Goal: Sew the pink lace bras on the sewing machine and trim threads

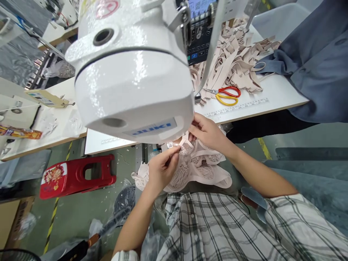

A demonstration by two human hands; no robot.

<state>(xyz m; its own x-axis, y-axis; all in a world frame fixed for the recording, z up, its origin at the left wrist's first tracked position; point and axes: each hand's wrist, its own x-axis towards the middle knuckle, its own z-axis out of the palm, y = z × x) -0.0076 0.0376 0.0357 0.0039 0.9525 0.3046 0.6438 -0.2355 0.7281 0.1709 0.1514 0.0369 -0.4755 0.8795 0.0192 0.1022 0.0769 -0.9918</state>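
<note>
A pale pink lace garment [198, 168] lies bunched in my lap, just under the head of a white sewing machine [130, 79]. My left hand [162, 169] is closed in a pinch on a thin strap of the garment, next to a small metal clip. My right hand [208, 132] is closed on the garment's upper edge, close under the machine head. The needle area is hidden behind the machine.
A heap of beige fabric strips [236, 58] lies on the white table [272, 98], with red and yellow scissors [227, 96] and a printed ruler at the edge. Grey cloth [312, 61] sits at right. A red plastic stool [77, 175] stands on the floor at left.
</note>
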